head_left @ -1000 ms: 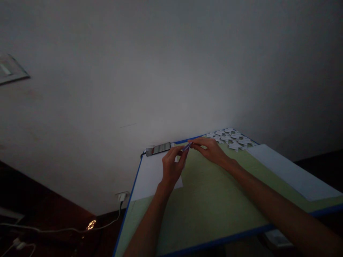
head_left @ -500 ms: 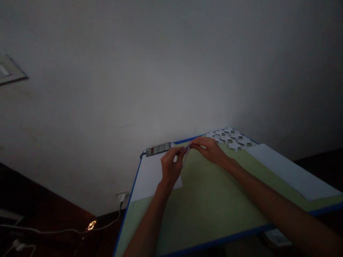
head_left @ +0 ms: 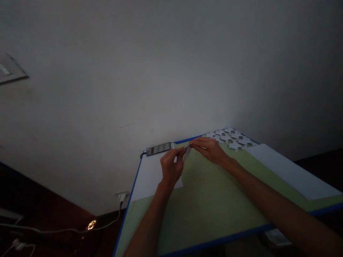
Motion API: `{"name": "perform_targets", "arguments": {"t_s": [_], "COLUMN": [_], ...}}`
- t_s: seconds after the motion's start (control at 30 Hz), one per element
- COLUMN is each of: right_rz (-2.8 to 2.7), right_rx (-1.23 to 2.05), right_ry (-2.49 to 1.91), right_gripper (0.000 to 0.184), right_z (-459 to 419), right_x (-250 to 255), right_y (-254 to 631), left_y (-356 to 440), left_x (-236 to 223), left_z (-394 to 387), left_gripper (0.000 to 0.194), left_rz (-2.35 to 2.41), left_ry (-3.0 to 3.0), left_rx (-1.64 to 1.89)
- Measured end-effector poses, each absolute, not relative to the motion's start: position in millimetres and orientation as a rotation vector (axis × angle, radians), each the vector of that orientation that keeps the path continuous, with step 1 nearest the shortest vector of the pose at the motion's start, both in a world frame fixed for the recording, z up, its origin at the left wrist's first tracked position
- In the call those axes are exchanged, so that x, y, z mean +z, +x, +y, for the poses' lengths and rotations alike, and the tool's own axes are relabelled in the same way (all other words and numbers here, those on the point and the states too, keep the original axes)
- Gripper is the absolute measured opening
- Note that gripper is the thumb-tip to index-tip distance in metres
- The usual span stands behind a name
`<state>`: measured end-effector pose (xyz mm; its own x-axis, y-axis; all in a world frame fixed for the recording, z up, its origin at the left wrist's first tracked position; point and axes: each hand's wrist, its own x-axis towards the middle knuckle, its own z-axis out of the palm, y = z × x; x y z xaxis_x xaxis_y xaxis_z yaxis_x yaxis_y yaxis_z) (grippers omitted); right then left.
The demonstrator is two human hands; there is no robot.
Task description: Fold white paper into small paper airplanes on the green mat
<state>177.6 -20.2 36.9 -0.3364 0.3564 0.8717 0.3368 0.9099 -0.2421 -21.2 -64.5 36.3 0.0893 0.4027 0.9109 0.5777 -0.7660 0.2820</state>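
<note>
Between my two hands, above the green tabletop (head_left: 214,200), is a small piece of folded white paper (head_left: 187,152). My left hand (head_left: 171,163) pinches its left edge between thumb and fingers. From the other side my right hand (head_left: 210,148) grips the paper's upper end with closed fingertips. The fingers hide part of the folds. Beneath and beside my left hand lies a flat white sheet of paper (head_left: 146,180). Several folded white paper shapes (head_left: 234,144) with pointed ends lie grouped at the far right corner of the table.
A phone (head_left: 158,149) with a cable rests at the far left edge. Along the right side lies a stack of white paper (head_left: 289,171). The table has a blue rim (head_left: 219,240) and stands against a grey wall (head_left: 171,71). A plug (head_left: 122,197) sits in a wall socket.
The folded paper has turned slightly, so more of its white face shows below my fingers. Both hands stay almost in the same place.
</note>
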Motion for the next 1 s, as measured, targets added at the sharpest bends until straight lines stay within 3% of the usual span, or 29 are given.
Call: {"name": "perform_targets", "arguments": {"t_s": [0.37, 0.43, 0.77, 1.0], "right_rz": [-1.925, -1.927, -1.911, -1.900], "right_rx": [-0.110, -0.107, -0.042, 0.053], "right_ry": [-0.492, -0.497, -0.454, -0.462], "right_gripper": [0.020, 0.020, 0.021, 0.016], "right_z": [-17, -19, -20, -22], "right_x": [35, 36, 35, 33], "right_y": [181, 179, 176, 170], "left_y": [-26, -27, -26, -30], "left_x": [44, 43, 43, 37], "left_z": [-61, -60, -63, -60], "left_gripper": [0.012, 0.004, 0.003, 0.008], "left_rz": [-0.991, -0.966, -1.057, -1.020], "left_ry": [-2.277, -2.232, -2.141, -2.159], "left_rx": [-1.542, -1.564, -1.779, -1.600]}}
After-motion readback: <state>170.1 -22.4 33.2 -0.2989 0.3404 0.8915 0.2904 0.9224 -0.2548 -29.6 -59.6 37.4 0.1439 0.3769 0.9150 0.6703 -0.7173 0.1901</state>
